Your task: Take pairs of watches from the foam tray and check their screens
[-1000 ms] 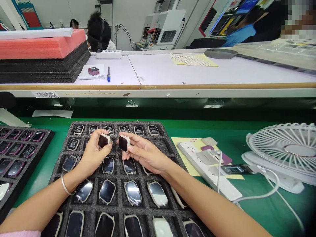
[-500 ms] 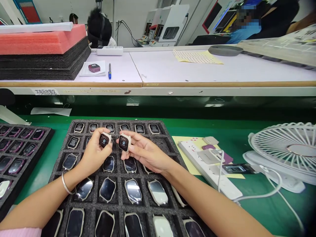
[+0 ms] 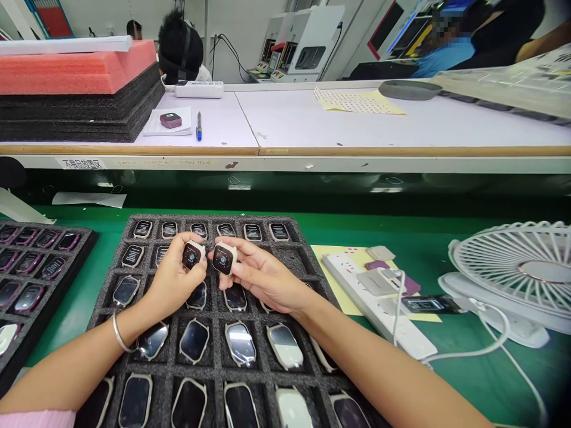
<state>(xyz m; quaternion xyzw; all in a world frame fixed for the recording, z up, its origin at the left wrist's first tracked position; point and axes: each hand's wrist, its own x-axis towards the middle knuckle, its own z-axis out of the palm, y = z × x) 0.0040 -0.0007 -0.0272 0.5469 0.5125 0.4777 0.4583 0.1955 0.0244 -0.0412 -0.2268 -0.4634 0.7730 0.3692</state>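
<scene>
My left hand (image 3: 176, 276) grips a pale smartwatch body (image 3: 193, 254) without a strap, its dark screen lit with a small picture. A matching smartwatch body (image 3: 223, 259) is held between thumb and fingers of my right hand (image 3: 259, 270), its screen lit too. The two watches are side by side, a small gap between them. Under both hands lies a dark foam tray (image 3: 218, 371) with rows of pockets. Most visible pockets hold similar watch bodies, such as one with a dark screen (image 3: 195, 341); some in the back row show lines of text. My forearms cover part of the tray.
To the left is another foam tray (image 3: 89, 244) of purple-rimmed watches. On the right are a white power strip (image 3: 379, 306), cables and a white fan (image 3: 526, 267). A raised shelf (image 3: 285, 125) behind carries foam sheets (image 3: 80, 71) and a pen (image 3: 198, 126). A person's head (image 3: 178, 47) shows beyond.
My left hand has moved slightly right with its watch, narrowing the gap to the other one. My right hand and its watch are nearly still.
</scene>
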